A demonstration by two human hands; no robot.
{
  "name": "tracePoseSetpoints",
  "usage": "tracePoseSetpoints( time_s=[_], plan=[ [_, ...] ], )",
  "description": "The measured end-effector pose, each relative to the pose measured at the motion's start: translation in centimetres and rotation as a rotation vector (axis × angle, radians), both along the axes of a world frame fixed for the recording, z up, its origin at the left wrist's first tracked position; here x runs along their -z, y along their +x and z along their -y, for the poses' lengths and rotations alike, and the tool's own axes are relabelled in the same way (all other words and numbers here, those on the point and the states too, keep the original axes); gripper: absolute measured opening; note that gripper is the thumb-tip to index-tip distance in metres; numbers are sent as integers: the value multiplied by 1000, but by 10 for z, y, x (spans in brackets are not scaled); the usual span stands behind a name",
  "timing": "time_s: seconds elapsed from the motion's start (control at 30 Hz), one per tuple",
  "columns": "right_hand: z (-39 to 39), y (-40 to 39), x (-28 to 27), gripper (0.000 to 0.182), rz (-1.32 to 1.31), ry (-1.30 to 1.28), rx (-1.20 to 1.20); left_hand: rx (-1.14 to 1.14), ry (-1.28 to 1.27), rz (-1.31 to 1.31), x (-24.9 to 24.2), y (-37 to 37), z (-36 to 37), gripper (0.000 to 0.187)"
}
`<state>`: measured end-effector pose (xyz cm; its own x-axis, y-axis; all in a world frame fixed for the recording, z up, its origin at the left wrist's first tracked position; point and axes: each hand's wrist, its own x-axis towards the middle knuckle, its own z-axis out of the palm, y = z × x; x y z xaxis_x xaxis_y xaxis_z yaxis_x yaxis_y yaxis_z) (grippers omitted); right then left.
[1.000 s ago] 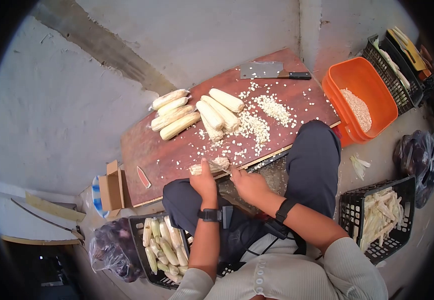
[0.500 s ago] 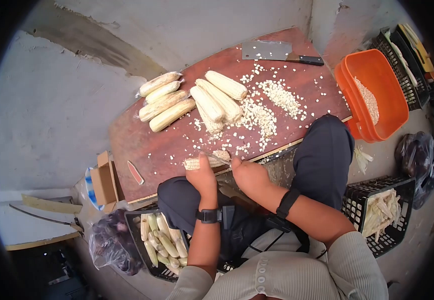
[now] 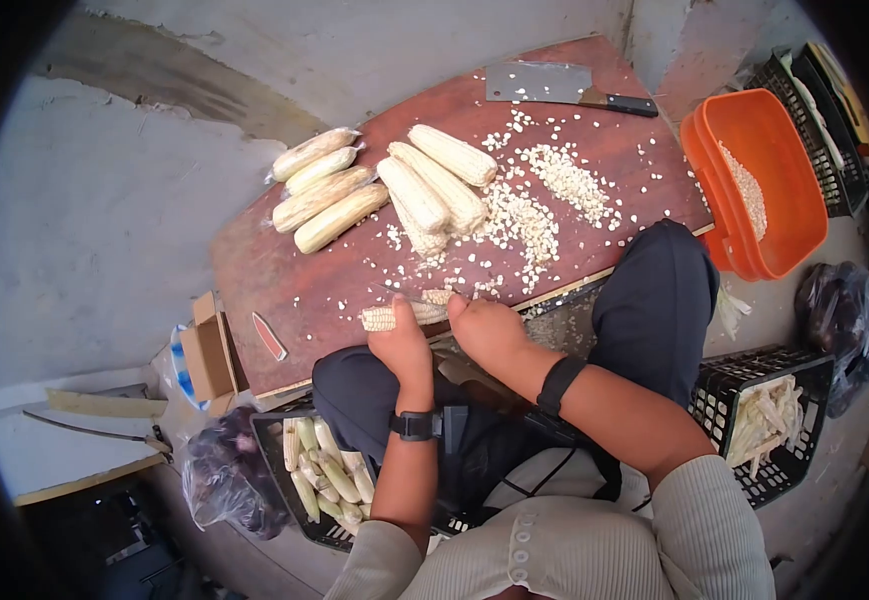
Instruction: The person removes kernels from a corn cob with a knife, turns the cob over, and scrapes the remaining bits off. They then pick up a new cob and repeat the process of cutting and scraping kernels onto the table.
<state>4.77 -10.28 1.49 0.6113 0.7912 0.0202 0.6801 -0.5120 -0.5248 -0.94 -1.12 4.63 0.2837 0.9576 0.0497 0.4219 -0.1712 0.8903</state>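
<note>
My left hand (image 3: 400, 343) is closed round a corn cob (image 3: 378, 319) at the near edge of the red-brown board (image 3: 334, 290). Beside it my right hand (image 3: 487, 328) is closed on a thin blade-like tool, whose tip lies across the cob; its handle is hidden in my fist. Behind my hands, several bare ears of corn (image 3: 441, 187) are heaped, with wrapped ears (image 3: 341, 217) to their left. Loose kernels (image 3: 566, 180) are scattered to the right of the ears.
A cleaver (image 3: 539, 82) lies at the board's far edge, and a small red blade (image 3: 269, 336) at the left. An orange bin (image 3: 800, 200) with kernels stands right. Crates of corn (image 3: 326, 470) and husks (image 3: 762, 425) sit below, near a cardboard box (image 3: 207, 355).
My right hand has moved left along the cob, closer to my left hand, with the tool in it. The whole view has shifted slightly.
</note>
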Motion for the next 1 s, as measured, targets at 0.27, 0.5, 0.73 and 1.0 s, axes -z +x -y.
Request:
tracePoseSetpoints(
  time_s=[0.27,0.5,0.73,1.0],
  plan=[
    [3,4,-7,13,-231,-27,30,110,138,90,5,-1,16,25],
    [11,3,13,21,-458,182,47,126,122,115,5,-14,21,23],
    [30,0,5,29,-499,272,228,64,-31,82,6,-23,9,30],
    [58,-26,-18,21,-64,97,49,27,-81,105,5,-22,9,31]
  ],
)
